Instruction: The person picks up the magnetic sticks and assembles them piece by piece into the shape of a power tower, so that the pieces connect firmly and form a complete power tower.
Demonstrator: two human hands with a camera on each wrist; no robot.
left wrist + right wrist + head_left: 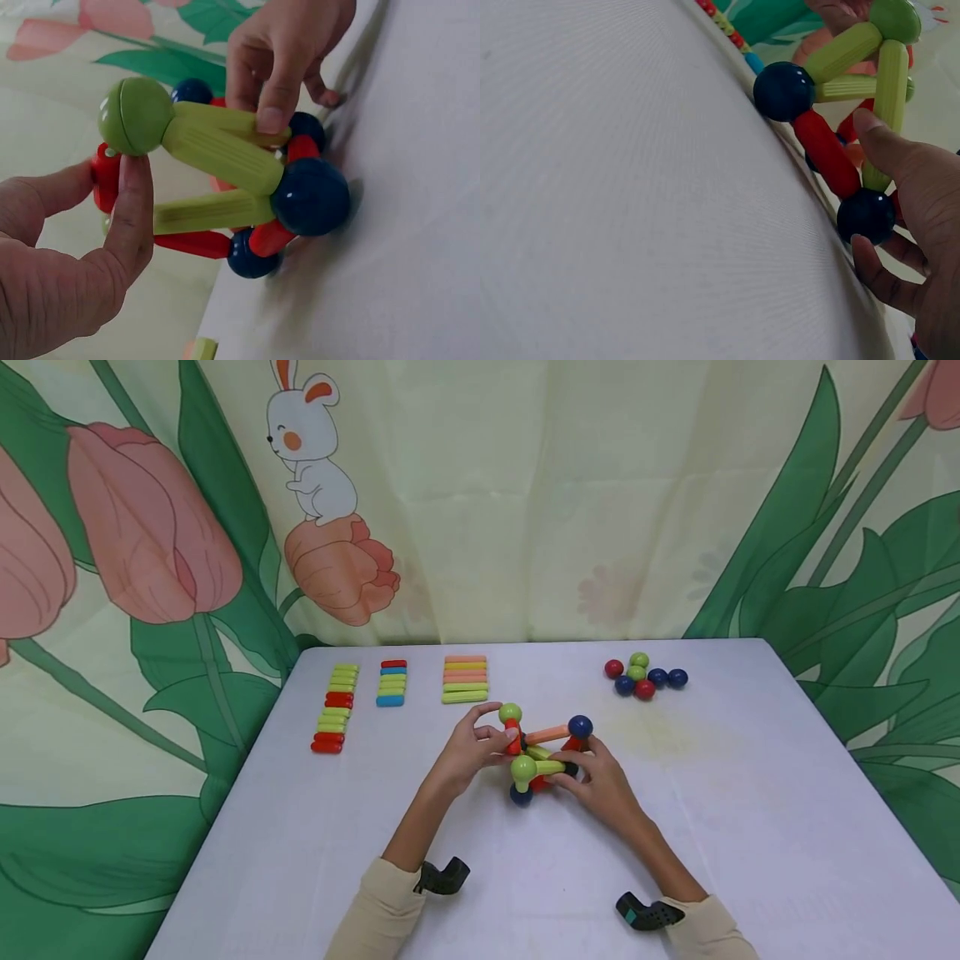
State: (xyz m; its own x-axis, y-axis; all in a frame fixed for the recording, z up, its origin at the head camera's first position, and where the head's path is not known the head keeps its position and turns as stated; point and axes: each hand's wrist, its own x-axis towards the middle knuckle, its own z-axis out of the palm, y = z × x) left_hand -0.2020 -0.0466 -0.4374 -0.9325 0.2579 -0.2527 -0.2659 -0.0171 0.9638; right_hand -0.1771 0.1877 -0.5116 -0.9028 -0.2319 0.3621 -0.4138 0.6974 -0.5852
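Note:
A frame of magnetic building sticks and balls stands between the hands, with a light green ball [523, 768], a dark blue ball [580, 727] and an orange stick [547, 735]. My left hand [472, 747] pinches a short red stick [106, 180] between thumb and finger, close beside the near green ball. On the other side, my right hand [603, 781] grips a lower corner of the frame. Its thumb lies against a green stick [889, 97], while fingers curl by a dark blue ball [865, 217]. A longer red stick [827, 154] links two blue balls low down.
Sorted sticks lie at the back left: a long column of green and red sticks [334, 708], a shorter mixed column [392, 683] and a group of longer sticks [465, 678]. Several loose balls [643, 690] cluster at the back right of the white table [750, 827]. A printed curtain [525, 527] hangs behind.

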